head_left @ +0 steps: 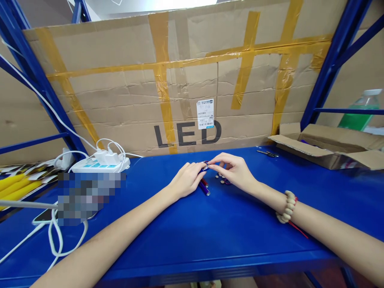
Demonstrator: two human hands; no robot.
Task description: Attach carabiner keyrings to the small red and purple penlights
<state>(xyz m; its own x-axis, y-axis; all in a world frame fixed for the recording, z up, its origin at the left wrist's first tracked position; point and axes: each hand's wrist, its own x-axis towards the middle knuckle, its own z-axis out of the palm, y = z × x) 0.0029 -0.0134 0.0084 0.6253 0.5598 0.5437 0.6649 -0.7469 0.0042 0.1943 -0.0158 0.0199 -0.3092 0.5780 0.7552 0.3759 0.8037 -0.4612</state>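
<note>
My left hand [188, 178] is closed around a small shiny blue-and-silver tube [205, 165], most of it hidden by the fingers. At the tube's end, my right hand [237, 171] brings thumb and forefinger together in a pinch; what is between them is too small to make out. Below the left hand, a purple metal tube [205, 189] lies on the blue tabletop [192, 228], with a red one [204, 182] beside it. Several small round silver discs [222, 182], resembling button cells, are scattered under the right hand, partly covered by it.
Keys [268, 153] lie toward the back right, near an open cardboard box [322, 154]. On the left are a white power strip [100, 163], white cables [57, 240], a pixelated area and yellow-wrapped items [21, 185]. A large cardboard sheet [129, 104] stands behind, between blue posts.
</note>
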